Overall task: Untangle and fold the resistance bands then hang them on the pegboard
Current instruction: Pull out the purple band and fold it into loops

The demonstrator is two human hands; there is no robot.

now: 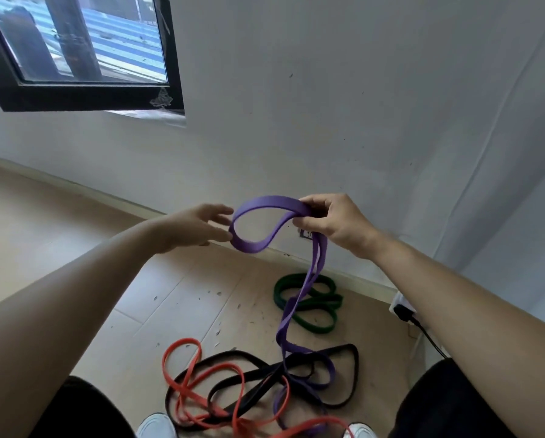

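Above the floor (59, 248), at about the height of the wall's foot in this view, the two hands hold up the purple band (271, 200). The right hand (337, 222) pinches it: thumb and curled fingers close on the place where two strands of the band come together. To the left of this pinch the band makes an open loop like a drop. The left hand (195, 226) is spread, its fingers almost straight, and the fingertips are at the left curve of this loop (the lowest fingertip seems to touch it; nothing is gripped).

From the right hand the rest of the purple band hangs down as two strands. They reach the floor, where they run into a tangle.

This tangle lies on the floor just in front of the person's white shoes (157, 425). The black band (354, 374) makes wide loops, the red band (182, 342) lies to the left and crosses over it in several places, and the lower part of the purple band is mixed between them. How exactly they pass over and under I cannot tell.

The green band (278, 292) lies apart from the tangle, in a few loose loops at the floor's edge along the wall (328, 90). A dark plug (403, 311) with a cable sits at the right, low on the wall. A black-framed window (84, 86) is at upper left.
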